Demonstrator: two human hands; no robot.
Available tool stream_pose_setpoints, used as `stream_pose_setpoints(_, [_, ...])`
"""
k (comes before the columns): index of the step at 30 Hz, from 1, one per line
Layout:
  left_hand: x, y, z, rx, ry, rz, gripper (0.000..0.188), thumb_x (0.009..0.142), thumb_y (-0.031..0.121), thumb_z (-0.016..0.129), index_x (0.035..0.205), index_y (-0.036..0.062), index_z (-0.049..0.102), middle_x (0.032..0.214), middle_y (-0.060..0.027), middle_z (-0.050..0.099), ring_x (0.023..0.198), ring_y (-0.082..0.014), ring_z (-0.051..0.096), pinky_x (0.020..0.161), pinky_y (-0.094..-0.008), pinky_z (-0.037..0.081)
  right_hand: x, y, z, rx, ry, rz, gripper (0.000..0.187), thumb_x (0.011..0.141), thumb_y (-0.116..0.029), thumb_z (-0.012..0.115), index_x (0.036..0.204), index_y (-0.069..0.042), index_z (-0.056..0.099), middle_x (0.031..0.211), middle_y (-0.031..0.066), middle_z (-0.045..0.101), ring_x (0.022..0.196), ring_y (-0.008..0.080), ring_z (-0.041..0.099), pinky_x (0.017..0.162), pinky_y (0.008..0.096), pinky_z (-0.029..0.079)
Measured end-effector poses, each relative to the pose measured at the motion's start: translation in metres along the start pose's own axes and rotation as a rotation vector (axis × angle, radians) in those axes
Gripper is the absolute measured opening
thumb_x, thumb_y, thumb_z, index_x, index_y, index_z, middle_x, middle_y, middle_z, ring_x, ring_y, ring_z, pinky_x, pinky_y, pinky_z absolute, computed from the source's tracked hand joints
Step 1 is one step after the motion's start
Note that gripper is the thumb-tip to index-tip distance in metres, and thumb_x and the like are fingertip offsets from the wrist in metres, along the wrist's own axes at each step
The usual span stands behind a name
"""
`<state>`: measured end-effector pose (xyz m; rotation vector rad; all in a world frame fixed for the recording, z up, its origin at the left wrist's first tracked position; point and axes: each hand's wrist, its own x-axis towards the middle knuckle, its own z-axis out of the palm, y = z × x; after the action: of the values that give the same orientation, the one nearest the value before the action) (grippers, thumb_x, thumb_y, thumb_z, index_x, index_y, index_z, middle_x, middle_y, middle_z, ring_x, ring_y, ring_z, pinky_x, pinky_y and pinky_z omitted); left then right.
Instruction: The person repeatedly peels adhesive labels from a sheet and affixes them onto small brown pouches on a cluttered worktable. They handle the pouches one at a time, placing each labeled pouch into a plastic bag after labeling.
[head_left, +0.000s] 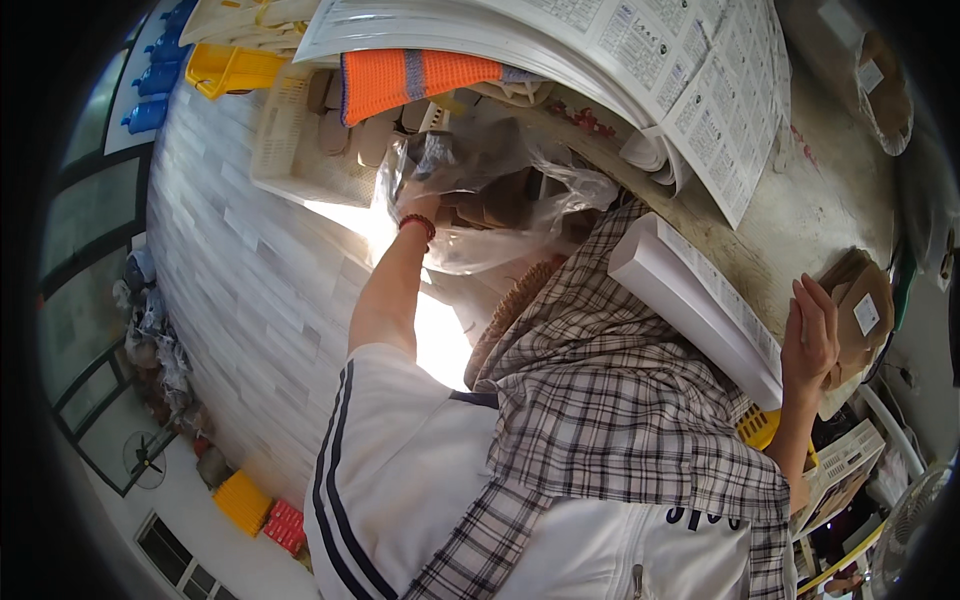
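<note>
My left hand, with a red bead bracelet at the wrist, reaches into a large clear plastic bag. Its fingers are blurred and partly hidden by the film and a greyish thing. Brown pieces lie in the bag, their kind unclear. On the right, my right hand is raised at the table edge with its fingers stretched out and nothing visible in it. Close beside it are a brown paper packet with a white label and a curled stack of printed sheets.
A large stack of printed sheets overhangs the worn table. Beyond the bag stands a cream plastic crate holding brownish pieces, with an orange knitted cloth above it. A yellow bin sits on the plank-patterned floor.
</note>
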<state>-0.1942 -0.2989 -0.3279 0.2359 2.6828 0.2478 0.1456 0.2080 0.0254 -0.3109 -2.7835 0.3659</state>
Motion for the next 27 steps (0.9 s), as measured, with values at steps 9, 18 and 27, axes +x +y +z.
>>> stream_pose_setpoints(9, [0.047,0.011,-0.076,0.061,0.171,0.321,0.037,0.084,0.032,0.070,0.115,0.0113,0.072,0.104,-0.0173,0.072,0.100,-0.0312,0.068,0.086,-0.0420,0.054,0.003,-0.026,0.022,0.078,0.003,0.057,0.024,0.084,0.008,0.069,0.105,-0.003,0.072,0.112,0.0132,0.070,0.095,0.0261,0.071,0.079,0.0331,0.057])
stream_pose_setpoints(18, [0.016,0.116,-0.101,0.328,-0.396,0.342,0.063,0.077,0.025,0.073,0.134,0.0054,0.057,0.137,-0.0188,0.056,0.132,-0.0326,0.048,0.108,-0.0435,0.038,0.000,-0.030,0.027,0.074,0.009,0.058,0.024,0.084,0.007,0.069,0.105,-0.002,0.072,0.110,0.0133,0.070,0.092,0.0257,0.071,0.077,0.0322,0.057])
stream_pose_setpoints(27, [0.013,0.145,-0.025,0.732,-0.041,0.593,0.076,0.081,0.022,0.064,0.149,0.0036,0.035,0.146,-0.0231,0.044,0.139,-0.0402,0.037,0.117,-0.0584,0.019,0.000,-0.031,0.031,0.108,-0.013,0.113,0.023,0.082,0.009,0.069,0.102,-0.002,0.072,0.105,0.0140,0.071,0.088,0.0261,0.071,0.074,0.0318,0.057])
